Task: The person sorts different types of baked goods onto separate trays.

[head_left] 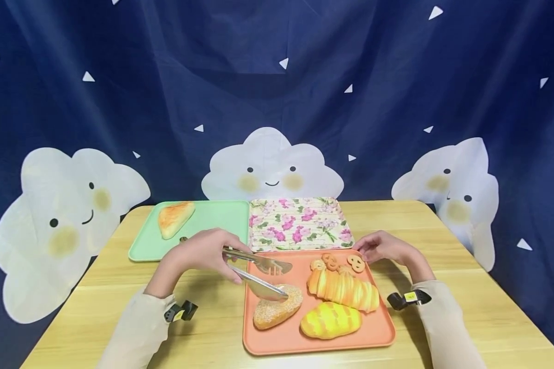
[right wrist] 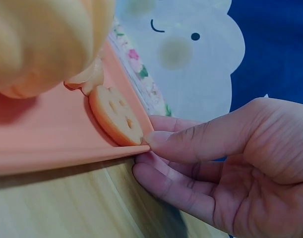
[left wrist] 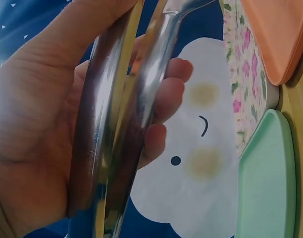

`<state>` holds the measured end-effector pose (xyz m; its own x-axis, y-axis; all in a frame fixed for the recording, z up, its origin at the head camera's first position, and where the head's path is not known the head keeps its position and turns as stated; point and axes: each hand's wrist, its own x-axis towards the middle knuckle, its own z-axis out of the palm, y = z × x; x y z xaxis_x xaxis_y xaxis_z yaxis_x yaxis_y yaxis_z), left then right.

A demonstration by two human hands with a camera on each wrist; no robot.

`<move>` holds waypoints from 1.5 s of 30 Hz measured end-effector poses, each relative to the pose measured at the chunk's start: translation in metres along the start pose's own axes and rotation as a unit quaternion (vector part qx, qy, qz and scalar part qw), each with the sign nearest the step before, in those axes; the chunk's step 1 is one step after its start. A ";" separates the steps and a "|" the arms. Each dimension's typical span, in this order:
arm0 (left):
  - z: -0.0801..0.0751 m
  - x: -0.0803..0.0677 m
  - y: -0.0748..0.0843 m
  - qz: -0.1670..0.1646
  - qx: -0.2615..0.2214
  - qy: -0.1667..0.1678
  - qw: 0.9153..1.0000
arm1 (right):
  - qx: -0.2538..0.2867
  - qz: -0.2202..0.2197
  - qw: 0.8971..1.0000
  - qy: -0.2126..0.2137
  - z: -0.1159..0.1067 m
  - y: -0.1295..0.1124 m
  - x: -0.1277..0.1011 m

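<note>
My left hand (head_left: pixel 208 252) grips a pair of metal serving tongs (left wrist: pixel 104 114), their arms spread apart. One tong tip rests over the oval seed-topped bread roll (head_left: pixel 277 307) at the left of the orange tray (head_left: pixel 318 344); the slotted tip hangs above it. With thumb and fingers, my right hand (head_left: pixel 382 247) pinches the tray's far right corner, as the right wrist view shows close up. Beside that corner lies a round smiling cookie (right wrist: pixel 115 115). A long ridged bread (head_left: pixel 343 289) and a yellow striped bread (head_left: pixel 331 320) lie on the tray's right half.
Behind the orange tray stands a floral tray (head_left: pixel 300 223). To its left, a green tray (head_left: pixel 217 218) bears a triangular bread (head_left: pixel 175 218) and a small dark item near my left hand. Several small cookies (head_left: pixel 331 261) sit along the orange tray's back. A blue cloud-print curtain hangs behind the wooden table (head_left: pixel 203 328).
</note>
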<state>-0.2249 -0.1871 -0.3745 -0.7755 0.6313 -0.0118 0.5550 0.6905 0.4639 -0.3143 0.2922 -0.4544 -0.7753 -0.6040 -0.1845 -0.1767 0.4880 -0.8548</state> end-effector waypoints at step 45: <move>0.006 0.005 0.006 0.056 -0.016 -0.035 0.998 | -0.002 0.005 1.000 0.003 0.001 0.002 0.000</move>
<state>-0.2240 -0.1780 -0.3772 -0.6849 0.7284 -0.0194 0.6265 0.6023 0.4946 -0.3144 0.2926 -0.4562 -0.7810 -0.5947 -0.1904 -0.1707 0.4967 -0.8510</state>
